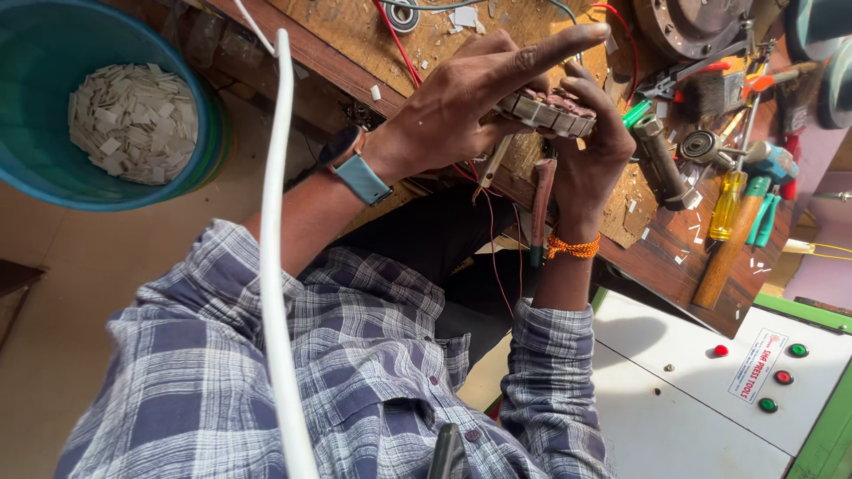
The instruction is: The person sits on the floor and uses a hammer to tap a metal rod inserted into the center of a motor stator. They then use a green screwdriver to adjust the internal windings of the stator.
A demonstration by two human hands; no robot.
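Both of my hands hold a ring-shaped stator core (pixel 550 111) with copper-coloured windings, raised over the wooden workbench (pixel 657 253). My left hand (pixel 461 102), with a blue-strapped watch on its wrist, grips the core from the left with the index finger stretched out over the top. From the right and below, my right hand (pixel 590 160), an orange thread around its wrist, cups the core. A brown-handled tool (pixel 540 213) hangs down beside the right palm; I cannot tell whether it is gripped. A thin metal blade (pixel 491 168) pokes down under the left hand.
A teal tub (pixel 53 182) holding several white paper slips (pixel 133 120) stands at the left. Screwdrivers (pixel 728 204), a wooden-handled hammer (pixel 723 257), a brush and bearings litter the bench at the right. A white control panel (pixel 701 390) with red and green buttons lies below. A white cable (pixel 271 266) crosses in front.
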